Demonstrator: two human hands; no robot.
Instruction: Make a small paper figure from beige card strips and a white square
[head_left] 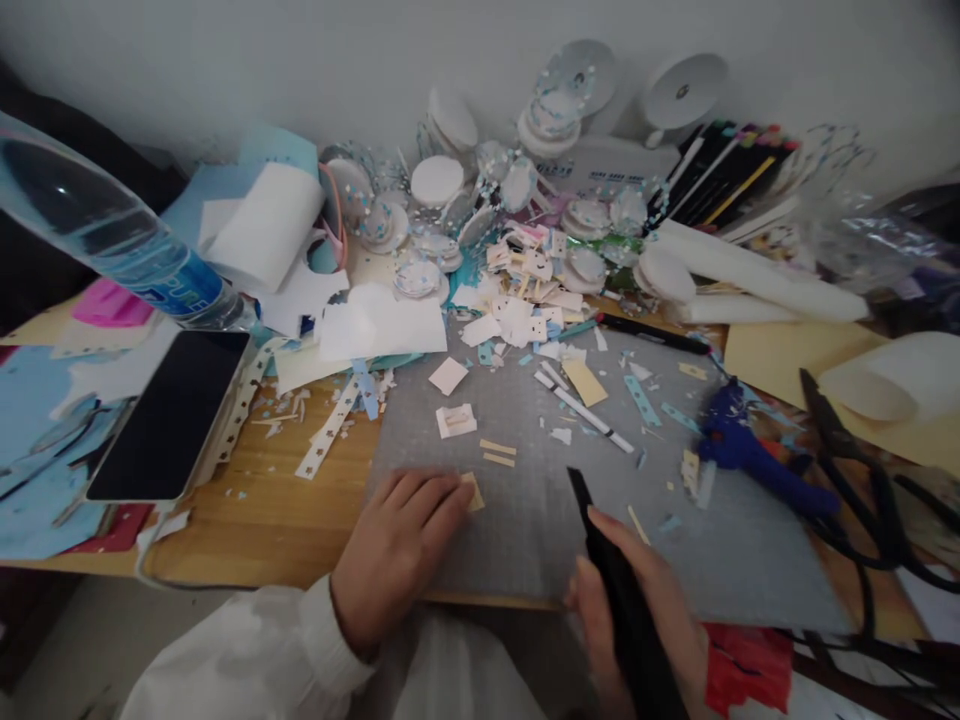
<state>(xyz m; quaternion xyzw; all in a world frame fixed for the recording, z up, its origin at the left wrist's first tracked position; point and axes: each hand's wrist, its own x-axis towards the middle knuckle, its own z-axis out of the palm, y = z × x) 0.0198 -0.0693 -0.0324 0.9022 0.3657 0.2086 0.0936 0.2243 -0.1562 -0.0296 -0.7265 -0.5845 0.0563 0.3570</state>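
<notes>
My left hand (405, 540) rests on the grey cutting mat (517, 530), its fingers together and bent. Its fingertips press on a small yellow paper piece (475, 492), partly covered by them. In my right hand (652, 590) is a black craft knife (619, 585), gripped with the narrow blade pointing up and away from me, above the mat. Two thin yellow paper strips (498, 453) lie just beyond my left fingers. Farther back are a small white paper piece with a pinkish middle (457, 420) and a pale pink paper square (448, 376).
A blue glue gun (757, 465) and black scissors (855, 480) lie at the right. A phone (172, 415) and water bottle (112, 220) occupy the left. Paper scraps (525, 290) and white discs with blue beads (439, 180) crowd the back.
</notes>
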